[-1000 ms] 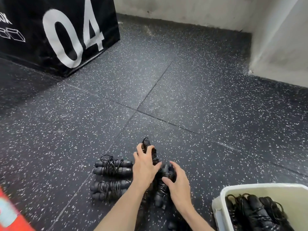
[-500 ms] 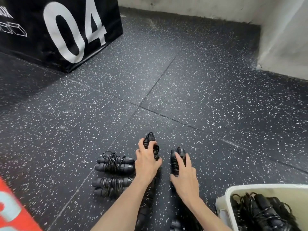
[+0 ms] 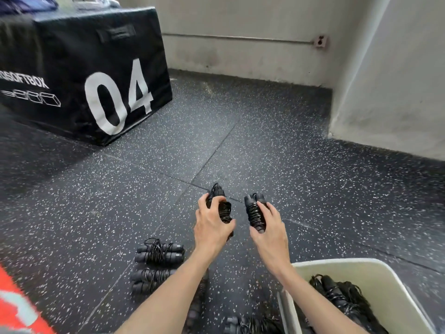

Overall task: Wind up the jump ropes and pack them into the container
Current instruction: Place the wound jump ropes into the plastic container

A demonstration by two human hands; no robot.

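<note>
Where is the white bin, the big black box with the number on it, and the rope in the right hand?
white bin [image 3: 346, 262]: head view, on its far rim.
black box [image 3: 72, 56]: head view, on its front face above the 04.
rope bundle in the right hand [image 3: 254, 212]: head view, on the cord coils.

Dark speckled rubber floor [image 3: 265, 145]; grey walls [image 3: 252, 32] at 12 to 3 o'clock; black "04" box [image 3: 79, 68] at 10 o'clock.

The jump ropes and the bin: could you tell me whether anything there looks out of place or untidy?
Nothing stands out. Each hand, left and right, holds a neatly wound rope; two wound bundles lie side by side on the floor, and more sit inside the white bin.
</note>
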